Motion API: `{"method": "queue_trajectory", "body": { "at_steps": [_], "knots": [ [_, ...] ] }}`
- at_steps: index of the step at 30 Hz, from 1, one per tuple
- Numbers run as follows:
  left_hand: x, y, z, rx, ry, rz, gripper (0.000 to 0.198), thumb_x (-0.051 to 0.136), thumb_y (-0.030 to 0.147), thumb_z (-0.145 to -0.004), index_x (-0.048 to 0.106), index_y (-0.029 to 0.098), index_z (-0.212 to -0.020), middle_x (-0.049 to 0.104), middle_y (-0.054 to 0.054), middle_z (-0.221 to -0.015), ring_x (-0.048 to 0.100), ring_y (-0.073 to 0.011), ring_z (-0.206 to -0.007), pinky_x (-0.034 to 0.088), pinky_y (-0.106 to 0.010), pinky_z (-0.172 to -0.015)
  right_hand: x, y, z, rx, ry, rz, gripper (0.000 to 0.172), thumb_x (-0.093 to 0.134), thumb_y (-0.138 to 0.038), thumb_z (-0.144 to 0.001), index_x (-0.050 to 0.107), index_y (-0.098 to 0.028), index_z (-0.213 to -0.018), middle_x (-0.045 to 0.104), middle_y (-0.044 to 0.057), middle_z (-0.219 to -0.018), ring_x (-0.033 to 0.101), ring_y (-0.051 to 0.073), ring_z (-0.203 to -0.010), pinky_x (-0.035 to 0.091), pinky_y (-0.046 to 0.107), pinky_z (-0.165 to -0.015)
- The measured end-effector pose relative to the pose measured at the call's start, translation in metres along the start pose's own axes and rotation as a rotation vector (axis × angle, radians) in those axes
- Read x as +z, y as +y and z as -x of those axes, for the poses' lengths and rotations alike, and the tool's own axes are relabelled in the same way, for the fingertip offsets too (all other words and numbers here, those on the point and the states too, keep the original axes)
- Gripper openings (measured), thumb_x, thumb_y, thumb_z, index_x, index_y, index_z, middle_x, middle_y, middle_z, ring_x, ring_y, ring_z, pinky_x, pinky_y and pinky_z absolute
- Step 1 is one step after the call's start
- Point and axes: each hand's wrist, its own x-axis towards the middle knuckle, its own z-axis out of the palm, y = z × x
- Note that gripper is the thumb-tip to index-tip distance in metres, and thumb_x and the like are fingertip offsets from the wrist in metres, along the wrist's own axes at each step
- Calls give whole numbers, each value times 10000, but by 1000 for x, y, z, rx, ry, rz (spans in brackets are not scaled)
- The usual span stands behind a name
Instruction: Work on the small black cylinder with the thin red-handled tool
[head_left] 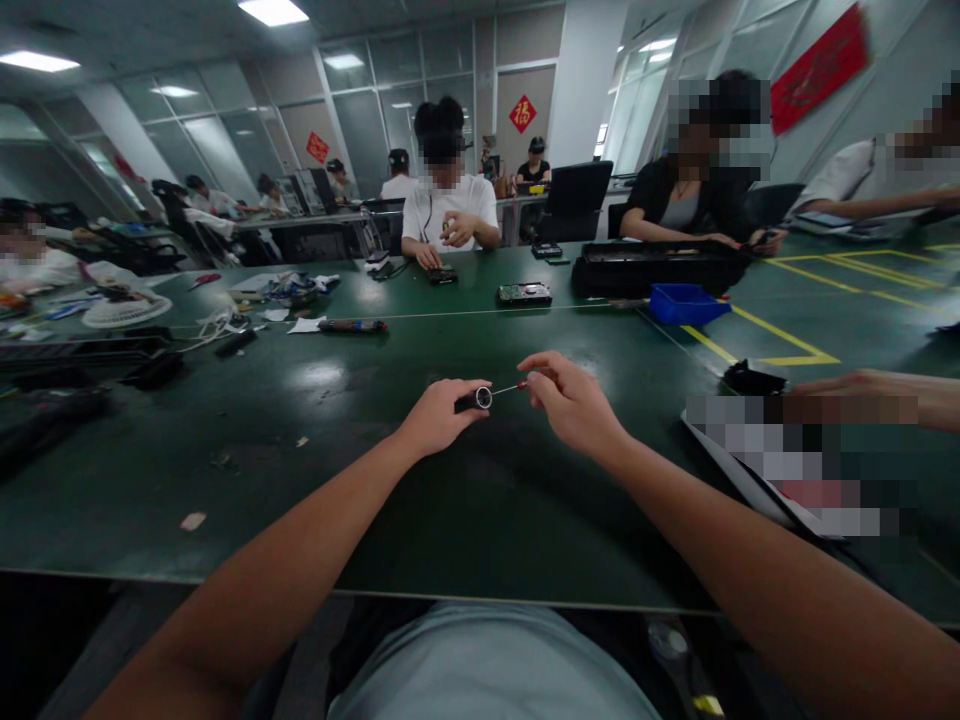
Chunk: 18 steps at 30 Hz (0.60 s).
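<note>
My left hand (439, 418) is closed around a small dark cylinder with a silver ring (484, 398) at the end facing right. Between thumb and fingers, my right hand (570, 400) pinches the red handle of a thin screwdriver (511, 388). Its metal shaft points left, and the tip is at the ringed end of the cylinder. Whether the tip sits inside a screw there is too small to tell. Both hands are above the green table (480, 540).
Ahead lie a circuit-board device (524, 293), a blue bin (686, 304) and a long black case (660, 268). A dark cylindrical tool (352, 326) and cluttered parts are on the left. A co-worker's hand (847, 384) reaches in from the right; other people sit opposite.
</note>
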Motion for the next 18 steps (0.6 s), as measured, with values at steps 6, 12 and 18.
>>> {"method": "queue_trajectory", "body": {
  "at_steps": [6, 12, 18],
  "knots": [
    [-1, 1, 1, -7, -4, -5, 409, 677, 314, -877, 630, 239, -1276, 675, -62, -1218, 606, -241, -1099, 437, -412, -991, 2, 4, -1, 2, 38, -14, 284, 410, -416, -979, 600, -239, -1094, 603, -6, -700, 575, 174, -630, 435, 330, -616],
    [1, -1, 0, -12, 17, -14, 420, 675, 319, -881, 612, 259, -1293, 672, -51, -1224, 602, -237, -1099, 435, -415, -977, 6, 5, -4, 44, 93, -246, 196, 511, -392, -922, 589, -216, -950, 664, 35, -816, 637, 184, -754, 508, 357, -731],
    [-1, 3, -5, 108, -4, -84, 418, 667, 285, -892, 595, 261, -1302, 682, -39, -1192, 591, -220, -1115, 387, -419, -1025, 11, 16, -12, 194, 187, -507, 252, 546, -456, -900, 602, -213, -858, 619, 25, -790, 611, 166, -689, 528, 361, -714]
  ]
}}
